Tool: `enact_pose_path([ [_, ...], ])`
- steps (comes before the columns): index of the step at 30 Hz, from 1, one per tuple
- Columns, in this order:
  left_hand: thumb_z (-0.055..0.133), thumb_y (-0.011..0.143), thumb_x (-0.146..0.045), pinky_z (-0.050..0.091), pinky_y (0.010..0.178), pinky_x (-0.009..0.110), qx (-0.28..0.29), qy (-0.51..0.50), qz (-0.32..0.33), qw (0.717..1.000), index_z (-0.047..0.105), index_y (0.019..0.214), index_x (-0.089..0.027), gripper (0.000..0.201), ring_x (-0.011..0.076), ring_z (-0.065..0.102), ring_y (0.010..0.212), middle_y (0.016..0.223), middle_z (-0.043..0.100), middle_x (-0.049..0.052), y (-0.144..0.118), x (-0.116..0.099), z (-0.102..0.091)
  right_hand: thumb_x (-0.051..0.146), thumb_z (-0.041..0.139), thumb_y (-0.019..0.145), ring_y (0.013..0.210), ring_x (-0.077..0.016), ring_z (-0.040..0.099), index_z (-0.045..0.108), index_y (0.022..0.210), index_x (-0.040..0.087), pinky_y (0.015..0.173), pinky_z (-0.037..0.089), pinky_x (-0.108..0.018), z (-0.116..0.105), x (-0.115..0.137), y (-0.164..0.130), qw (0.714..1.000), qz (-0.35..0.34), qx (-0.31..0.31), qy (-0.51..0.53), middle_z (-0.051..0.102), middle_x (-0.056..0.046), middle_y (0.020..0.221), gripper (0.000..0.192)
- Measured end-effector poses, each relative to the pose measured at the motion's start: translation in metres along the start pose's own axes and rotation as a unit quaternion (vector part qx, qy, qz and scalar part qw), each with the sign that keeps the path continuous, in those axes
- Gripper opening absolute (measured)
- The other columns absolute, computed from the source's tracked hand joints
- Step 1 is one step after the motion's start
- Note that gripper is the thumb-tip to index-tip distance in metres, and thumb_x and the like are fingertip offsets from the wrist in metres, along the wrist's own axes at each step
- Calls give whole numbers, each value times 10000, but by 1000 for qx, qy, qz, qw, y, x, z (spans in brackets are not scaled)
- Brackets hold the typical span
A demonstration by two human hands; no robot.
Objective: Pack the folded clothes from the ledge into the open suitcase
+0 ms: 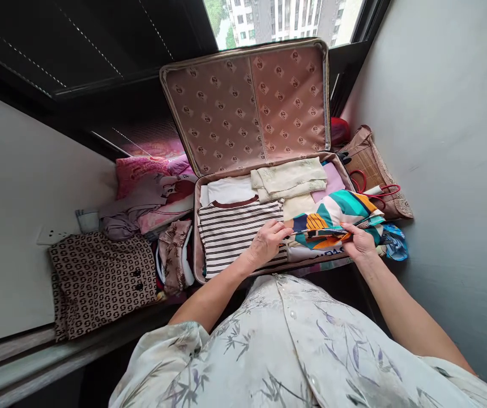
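Two hands grasp a colourful patterned cloth (337, 218) over the right half of the open suitcase (243, 107). Fingers of the left hand (264, 243) pinch its near left edge, resting on a striped shirt (230, 226) just below them. Fingers of the right hand (360, 241) clench its near right edge. Beyond the fingers lies a folded cream garment (290, 177); a woven bag (368, 164) stands right of them.

Colourful garment (337, 218) covers the suitcase's (199, 226) right front corner and what lies beneath — contents there unreadable. Red object (339, 130) behind the lid mostly hidden. Lower folded layers — only edges visible.
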State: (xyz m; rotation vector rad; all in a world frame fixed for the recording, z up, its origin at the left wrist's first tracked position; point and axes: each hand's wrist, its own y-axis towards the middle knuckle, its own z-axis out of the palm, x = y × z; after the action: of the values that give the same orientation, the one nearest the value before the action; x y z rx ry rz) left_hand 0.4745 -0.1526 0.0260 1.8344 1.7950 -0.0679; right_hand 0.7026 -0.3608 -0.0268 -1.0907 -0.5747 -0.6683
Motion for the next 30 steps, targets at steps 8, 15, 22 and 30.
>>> enact_pose_path([
  [8, 391, 1018, -69, 495, 848, 335, 250, 51, 6, 967, 705, 1084, -157, 333, 219, 577, 911, 968, 658, 104, -26, 3, 89, 85, 854, 467, 584, -151, 656, 571, 709, 198, 568, 630, -289, -42, -14, 30, 989, -26, -111, -91, 669, 59, 630, 389],
  [15, 484, 911, -3, 516, 921, 341, 268, -39, -86, 959, 717, 1097, -135, 326, 230, 606, 1021, 1055, 651, 121, -24, 7, 93, 186, 852, 427, 760, -166, 682, 666, 907, 183, 647, 605, -272, -43, 3, 31, 958, -134, -158, -201, 744, -2, 886, 515],
  [22, 512, 920, -170, 520, 740, 258, 227, -362, -168, 888, 719, 1088, -174, 267, 164, 636, 792, 880, 700, 18, -6, 51, 37, 208, 800, 615, 790, -139, 696, 685, 1289, 236, 644, 571, -214, -34, 84, -12, 895, -238, -31, -377, 752, -42, 1125, 684],
  [30, 699, 732, -196, 384, 584, 261, 243, -170, -292, 909, 596, 625, -164, 152, 145, 450, 586, 559, 492, -16, 46, 94, 81, 72, 737, 618, 372, -135, 542, 698, 709, 152, 397, 438, -210, 24, 43, 69, 896, -26, -108, -430, 550, 32, 398, 127],
])
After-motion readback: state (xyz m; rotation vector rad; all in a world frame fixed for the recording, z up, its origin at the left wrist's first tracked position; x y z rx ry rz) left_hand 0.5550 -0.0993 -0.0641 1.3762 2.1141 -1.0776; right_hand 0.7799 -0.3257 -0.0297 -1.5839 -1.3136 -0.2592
